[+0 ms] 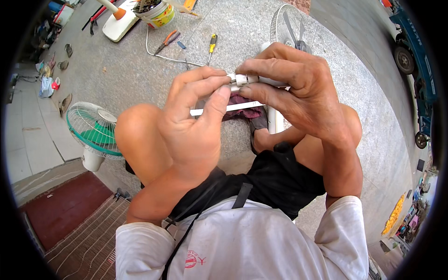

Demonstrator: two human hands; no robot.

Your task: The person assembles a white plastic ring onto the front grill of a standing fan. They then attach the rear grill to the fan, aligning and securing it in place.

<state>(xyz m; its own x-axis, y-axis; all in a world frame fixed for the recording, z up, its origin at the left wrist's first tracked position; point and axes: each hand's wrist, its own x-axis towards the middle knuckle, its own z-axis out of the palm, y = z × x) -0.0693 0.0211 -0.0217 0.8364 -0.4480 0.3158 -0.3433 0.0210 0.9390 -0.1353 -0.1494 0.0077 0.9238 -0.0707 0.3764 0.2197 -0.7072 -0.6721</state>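
Above grey stone pavement, we pinch the small white cylindrical fitting (241, 80) between left hand (193, 116) and right hand (291, 88), both closed on it, its mounting seemingly unfinished.

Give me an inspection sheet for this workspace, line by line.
Surface: grey speckled stone floor.
Job's things: small white cylindrical fitting, pinched between both hands above the knees.
Clutter: orange-handled pliers, yellow-handled screwdriver, white and yellow bucket.
Grippers: left hand with fingers closed on the fitting; right hand gripping its other end.
Cables: white cord lying on the floor.
Surroundings: green fan head at left, white fan guard ahead, blue vehicle at right.
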